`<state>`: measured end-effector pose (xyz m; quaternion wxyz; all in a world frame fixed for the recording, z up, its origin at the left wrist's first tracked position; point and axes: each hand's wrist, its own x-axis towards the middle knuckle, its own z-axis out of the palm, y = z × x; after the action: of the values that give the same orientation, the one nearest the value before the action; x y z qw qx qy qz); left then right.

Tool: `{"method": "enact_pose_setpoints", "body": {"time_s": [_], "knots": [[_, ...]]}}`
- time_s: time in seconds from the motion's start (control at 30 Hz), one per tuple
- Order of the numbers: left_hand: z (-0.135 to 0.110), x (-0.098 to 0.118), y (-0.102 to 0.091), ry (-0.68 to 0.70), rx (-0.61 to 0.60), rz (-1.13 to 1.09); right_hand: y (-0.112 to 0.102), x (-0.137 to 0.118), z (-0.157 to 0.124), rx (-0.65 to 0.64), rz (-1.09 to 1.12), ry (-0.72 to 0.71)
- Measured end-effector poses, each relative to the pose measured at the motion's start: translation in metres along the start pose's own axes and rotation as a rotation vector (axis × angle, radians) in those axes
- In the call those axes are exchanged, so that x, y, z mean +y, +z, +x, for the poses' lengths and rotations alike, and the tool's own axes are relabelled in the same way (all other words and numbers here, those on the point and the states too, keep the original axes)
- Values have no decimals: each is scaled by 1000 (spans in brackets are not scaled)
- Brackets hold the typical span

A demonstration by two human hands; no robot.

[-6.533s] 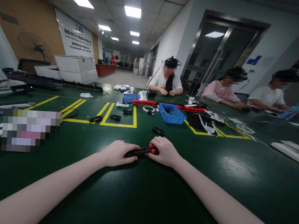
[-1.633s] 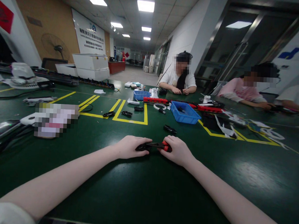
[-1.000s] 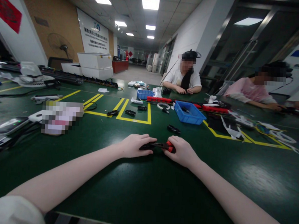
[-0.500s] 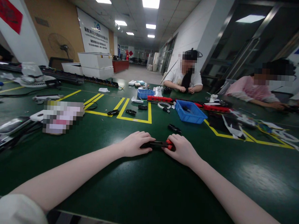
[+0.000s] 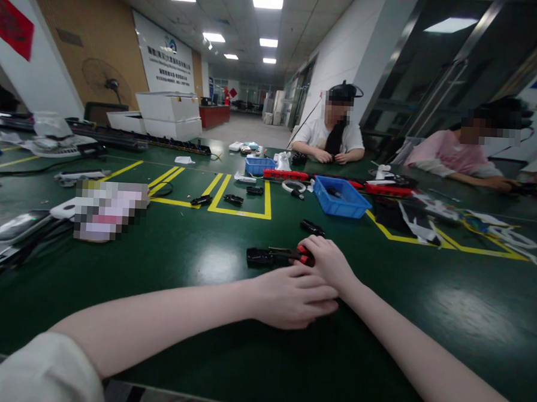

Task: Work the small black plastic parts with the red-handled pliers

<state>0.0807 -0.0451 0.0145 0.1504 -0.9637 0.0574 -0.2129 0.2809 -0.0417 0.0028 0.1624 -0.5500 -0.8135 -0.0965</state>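
Observation:
A black tool with a red end (image 5: 277, 256) lies on the green table (image 5: 261, 344) straight ahead of me. My right hand (image 5: 330, 264) is closed on its red end. My left hand (image 5: 293, 295) has left the tool and now rests on my right wrist, fingers stretched flat and holding nothing. A small black part (image 5: 313, 227) lies just beyond the tool.
A blue bin (image 5: 339, 197) stands beyond, with a smaller blue bin (image 5: 258, 164) and red strips (image 5: 286, 175) farther back. Small black parts (image 5: 233, 200) lie inside yellow floor-tape lines. Three other people sit across the table. Devices and cables lie at the left.
My left hand let go of the tool's black end and moved right and back onto my right wrist. The tool stays on the table in my right hand.

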Motion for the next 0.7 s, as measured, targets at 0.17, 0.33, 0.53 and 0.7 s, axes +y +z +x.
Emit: {"method": "enact_pose_setpoints", "body": {"time_s": [0.17, 0.33, 0.53, 0.7], "knots": [[42, 5, 18, 81, -5, 47, 4, 6, 0, -21, -7, -19], [41, -5, 23, 72, 3, 64, 6, 11, 2, -47, -24, -52], [17, -29, -2, -192, -27, 101, 6, 8, 0, -33, 6, -23], [-38, -51, -21, -564, -14, -9, 1, 3, -1, 22, 101, 33]]}}
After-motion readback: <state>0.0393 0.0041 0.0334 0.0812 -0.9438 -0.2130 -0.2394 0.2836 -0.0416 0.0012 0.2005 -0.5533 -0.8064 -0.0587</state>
